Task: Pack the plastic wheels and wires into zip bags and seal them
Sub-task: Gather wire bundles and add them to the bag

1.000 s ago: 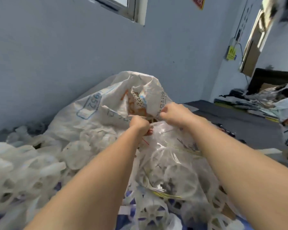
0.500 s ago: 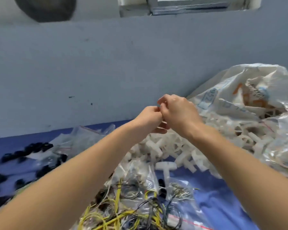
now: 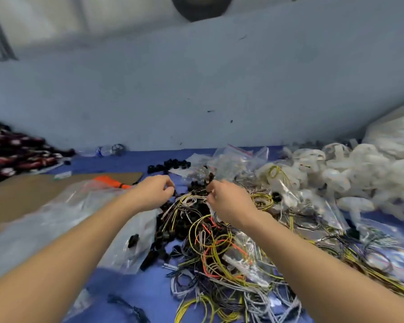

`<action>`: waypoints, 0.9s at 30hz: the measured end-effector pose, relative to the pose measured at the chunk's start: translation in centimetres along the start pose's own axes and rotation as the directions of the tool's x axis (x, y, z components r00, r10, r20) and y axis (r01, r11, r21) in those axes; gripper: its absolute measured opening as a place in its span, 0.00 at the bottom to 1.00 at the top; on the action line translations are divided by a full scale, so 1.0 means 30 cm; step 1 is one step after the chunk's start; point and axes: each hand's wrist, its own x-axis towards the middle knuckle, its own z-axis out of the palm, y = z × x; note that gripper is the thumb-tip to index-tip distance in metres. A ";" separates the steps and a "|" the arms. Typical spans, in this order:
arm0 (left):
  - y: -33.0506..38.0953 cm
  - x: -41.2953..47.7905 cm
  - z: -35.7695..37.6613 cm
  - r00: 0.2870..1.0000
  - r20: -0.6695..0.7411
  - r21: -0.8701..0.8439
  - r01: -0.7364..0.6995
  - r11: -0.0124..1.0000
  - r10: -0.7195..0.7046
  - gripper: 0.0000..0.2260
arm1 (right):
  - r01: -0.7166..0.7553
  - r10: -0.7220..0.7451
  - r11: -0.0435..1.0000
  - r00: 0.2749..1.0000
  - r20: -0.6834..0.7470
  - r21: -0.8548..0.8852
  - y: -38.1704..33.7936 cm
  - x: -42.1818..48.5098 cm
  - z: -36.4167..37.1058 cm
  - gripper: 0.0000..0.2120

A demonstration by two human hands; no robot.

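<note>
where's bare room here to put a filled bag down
Bare blue cloth lies at the back left, between the cardboard sheet and the wall; another patch sits near the front, left of the wire pile. The cardboard's left part is bare. Right side is crowded with wires and plastic wheels.

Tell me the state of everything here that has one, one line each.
Tangled coloured wires: loose heap, unbagged.
White plastic wheels: loose pile, unbagged.
Red-striped clear zip bag: crumpled; seal unclear.
Large clear plastic bag: lying slack.
Left hand: fingers curled; grip unclear.
Right hand: fingers curled at wires; grip unclear.
</note>
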 end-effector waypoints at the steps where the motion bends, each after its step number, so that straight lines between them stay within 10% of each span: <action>1: -0.044 -0.010 0.008 1.000 -0.023 0.047 0.018 0.999 -0.017 0.12 | 0.005 -0.005 1.000 1.000 0.019 -0.009 -0.009 -0.008 0.023 0.16; 13: -0.303 -0.070 0.206 0.990 -0.002 0.195 0.140 0.971 -0.142 0.17 | 0.088 -0.087 0.996 0.995 0.040 -0.021 -0.115 -0.024 0.127 0.17; 19: -0.293 -0.050 0.296 0.881 -0.075 0.129 0.473 0.871 -0.467 0.31 | 0.080 -0.079 0.997 0.995 0.055 -0.023 -0.089 -0.048 0.137 0.16; 27: -0.357 -0.068 0.342 0.832 -0.040 0.061 0.554 0.830 -0.553 0.22 | 0.059 -0.059 0.998 0.998 0.013 -0.015 -0.034 -0.075 0.113 0.17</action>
